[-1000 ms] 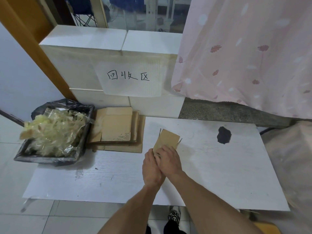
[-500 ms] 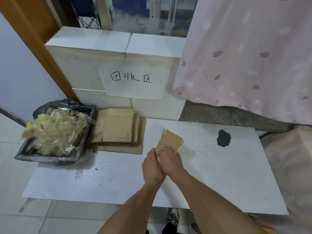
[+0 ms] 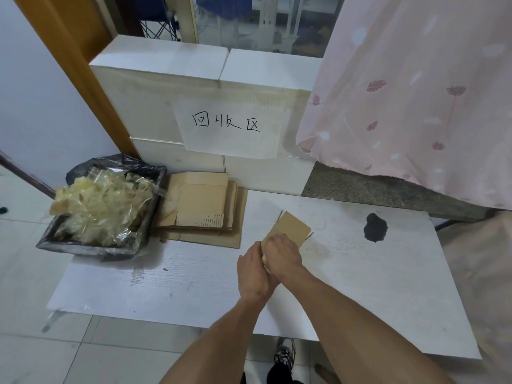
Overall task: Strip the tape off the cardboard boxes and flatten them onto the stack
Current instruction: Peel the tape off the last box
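A: Small cardboard box (image 3: 291, 230), already collapsed thin, lies on the white tabletop (image 3: 360, 286) just right of the stack (image 3: 205, 209). Near end is hidden under both hands.

B: Grips?

A: Left hand (image 3: 253, 268) and right hand (image 3: 282, 254) sit pressed together over that near edge. Fingers curl down at the box; each grip looks clenched on it, though the fingertips are out of sight.

B: Step?

A: Likely picking tape off that edge, or pressing it flat; cannot tell which. No loose strip shows.

B: Next?

A: Any tape pulled belongs in the black-lined bin (image 3: 91, 245), heaped with stripped tape (image 3: 99, 209), left of the stack. Then the box slides left onto the flattened cardboard.
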